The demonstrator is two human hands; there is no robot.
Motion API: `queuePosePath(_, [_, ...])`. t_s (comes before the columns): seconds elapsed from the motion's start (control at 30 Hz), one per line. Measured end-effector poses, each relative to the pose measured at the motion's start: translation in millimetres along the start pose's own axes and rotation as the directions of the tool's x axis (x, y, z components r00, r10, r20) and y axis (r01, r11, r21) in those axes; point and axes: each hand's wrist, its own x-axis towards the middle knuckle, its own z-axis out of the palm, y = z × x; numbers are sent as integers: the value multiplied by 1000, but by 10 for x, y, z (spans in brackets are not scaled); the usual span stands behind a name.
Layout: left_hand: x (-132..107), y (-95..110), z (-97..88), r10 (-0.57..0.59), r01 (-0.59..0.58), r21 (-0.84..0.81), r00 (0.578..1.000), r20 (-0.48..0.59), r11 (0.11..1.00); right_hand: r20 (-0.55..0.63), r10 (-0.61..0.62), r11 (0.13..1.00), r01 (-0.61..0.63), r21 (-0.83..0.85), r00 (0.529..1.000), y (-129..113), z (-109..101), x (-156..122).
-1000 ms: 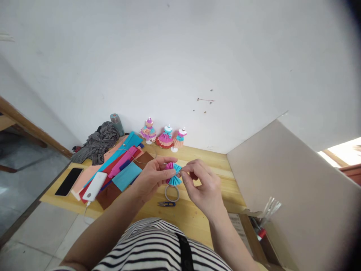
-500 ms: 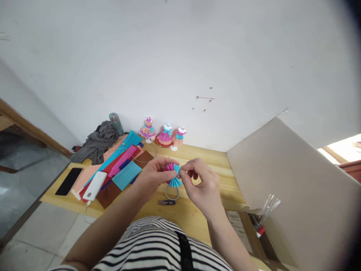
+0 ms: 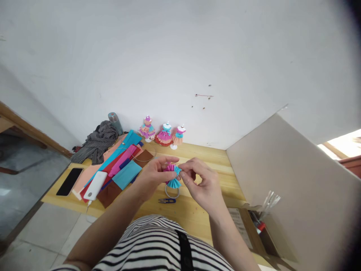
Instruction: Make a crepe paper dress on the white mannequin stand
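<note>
1. Markings. A printed sheet [image 3: 239,223] lies on the table at 4 o'clock from the hands; its print is too small to read.

2. Hands. The left hand [image 3: 153,175] is closed, thumb and forefinger pinching the pink side of the pleated paper piece [image 3: 172,175]. The right hand [image 3: 201,183] pinches the blue side with thumb and forefinger, its other fingers curled loosely. Both hands meet on the piece, which is held just above the table [image 3: 197,212], near its middle.

3. Surface. A ring [image 3: 172,192] lies directly below the piece at 6 o'clock, with thread snips [image 3: 167,200] just beyond it. At 9 o'clock lie coloured paper sheets [image 3: 125,174], a white power bank [image 3: 96,185] and a black phone [image 3: 69,181]. At 12 o'clock three small dress figures [image 3: 165,134] stand against the wall. At 10 o'clock are a striped cloth [image 3: 97,142] and a bottle [image 3: 115,122].

4. Room. The wall [image 3: 180,56] is white. A cardboard box flap [image 3: 296,188] rises at 3 o'clock. The floor [image 3: 34,226] is tiled.
</note>
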Motion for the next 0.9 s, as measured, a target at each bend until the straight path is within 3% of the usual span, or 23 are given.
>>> queuePosePath(0.4, [14,72,9,6,-6,39,1000,6,999,-54,6,1000,-7,-19,999,-37,-6,20])
queuePosePath(0.63, [50,45,-42,-2,-2,148,1000,27,989,-1,-3,999,3,49,1000,-79,-21,45])
queuePosePath(0.77, [63,70,-45,-6,3,162,1000,18,987,53,103,985,-110,130,993,-49,-43,56])
queuePosePath(0.9, [53,89,-21,-43,41,162,999,9,986,196,232,913,-282,294,953,40,-70,75])
